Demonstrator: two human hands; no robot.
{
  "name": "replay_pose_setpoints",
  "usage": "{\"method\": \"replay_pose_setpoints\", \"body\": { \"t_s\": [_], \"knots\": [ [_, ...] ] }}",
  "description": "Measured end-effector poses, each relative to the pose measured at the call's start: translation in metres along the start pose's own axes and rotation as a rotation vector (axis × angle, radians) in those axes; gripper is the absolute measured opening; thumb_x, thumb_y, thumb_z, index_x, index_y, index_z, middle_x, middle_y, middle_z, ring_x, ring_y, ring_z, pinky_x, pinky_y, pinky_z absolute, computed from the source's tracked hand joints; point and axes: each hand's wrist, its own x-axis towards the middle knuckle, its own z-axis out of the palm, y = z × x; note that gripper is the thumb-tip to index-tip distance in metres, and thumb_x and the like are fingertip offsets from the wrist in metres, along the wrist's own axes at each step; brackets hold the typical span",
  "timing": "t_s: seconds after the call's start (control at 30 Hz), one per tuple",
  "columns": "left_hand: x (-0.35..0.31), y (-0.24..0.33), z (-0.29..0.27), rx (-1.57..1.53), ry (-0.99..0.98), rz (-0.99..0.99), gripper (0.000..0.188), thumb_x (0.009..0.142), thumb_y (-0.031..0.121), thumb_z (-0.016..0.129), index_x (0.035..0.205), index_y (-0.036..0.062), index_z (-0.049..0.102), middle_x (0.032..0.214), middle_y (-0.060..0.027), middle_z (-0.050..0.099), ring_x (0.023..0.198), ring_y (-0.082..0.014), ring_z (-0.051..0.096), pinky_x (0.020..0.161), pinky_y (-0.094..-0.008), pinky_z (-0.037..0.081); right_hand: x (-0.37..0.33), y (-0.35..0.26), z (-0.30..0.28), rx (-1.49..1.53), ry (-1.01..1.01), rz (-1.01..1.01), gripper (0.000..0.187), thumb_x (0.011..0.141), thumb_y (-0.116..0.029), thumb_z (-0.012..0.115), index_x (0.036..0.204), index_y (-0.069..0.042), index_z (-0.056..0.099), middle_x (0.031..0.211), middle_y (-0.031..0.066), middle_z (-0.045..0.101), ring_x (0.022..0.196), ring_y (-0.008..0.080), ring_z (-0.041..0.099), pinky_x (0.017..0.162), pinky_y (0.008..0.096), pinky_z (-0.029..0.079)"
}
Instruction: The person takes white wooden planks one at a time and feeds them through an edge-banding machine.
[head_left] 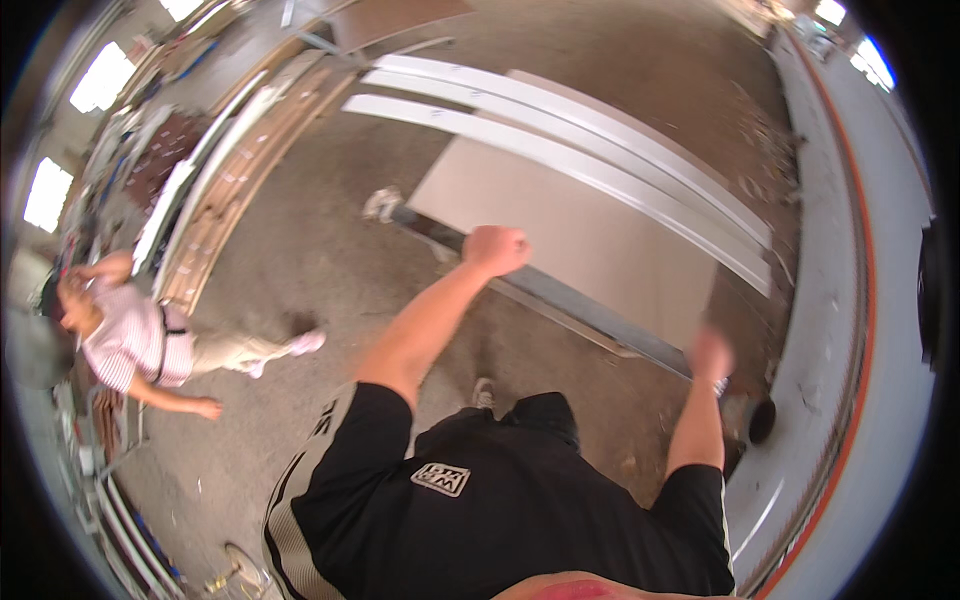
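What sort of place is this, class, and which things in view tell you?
Probably a workshop or warehouse: long white strips stretch across a pale board, long brown boards lie at left, and the floor looks bare and dusty.

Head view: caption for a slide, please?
Left hand and right hand near the close edge of a beige board with white strips across it.

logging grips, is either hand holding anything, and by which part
Cannot tell: the left hand is curled with nothing visible in it; the right hand is blurred.
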Motion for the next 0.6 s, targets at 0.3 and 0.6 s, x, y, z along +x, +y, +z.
{"method": "replay_pose_setpoints", "body": {
  "t_s": [0.3, 0.6],
  "knots": [
    [0.234, 0.025, 0.061, -0.002, -0.051, 0.104, 0.031, 0.082, 0.043, 0.064, 0.072, 0.0141, 0.069, 0.069, -0.0095, 0.069, 0.068, -0.0349, 0.068, 0.065, -0.0474, 0.053, 0.221, -0.024, 0.041, 0.063, 0.073, -0.083, 0.043, 0.100, -0.046, 0.047, 0.094, -0.008, 0.068, 0.093, 0.0201, 0.070, 0.088, 0.0463, 0.064, 0.073, 0.0538, 0.050],
    [0.477, 0.045, 0.082, 0.043, -0.087, 0.037, 0.031, 0.084, 0.043, 0.062, 0.075, 0.0143, 0.071, 0.073, -0.0084, 0.071, 0.074, -0.0333, 0.069, 0.071, -0.0472, 0.054, 0.447, -0.091, 0.056, 0.084, 0.031, -0.093, 0.041, 0.099, -0.044, 0.051, 0.084, -0.008, 0.065, 0.081, 0.0166, 0.069, 0.078, 0.0434, 0.063, 0.067, 0.0520, 0.049]
  ]
}}
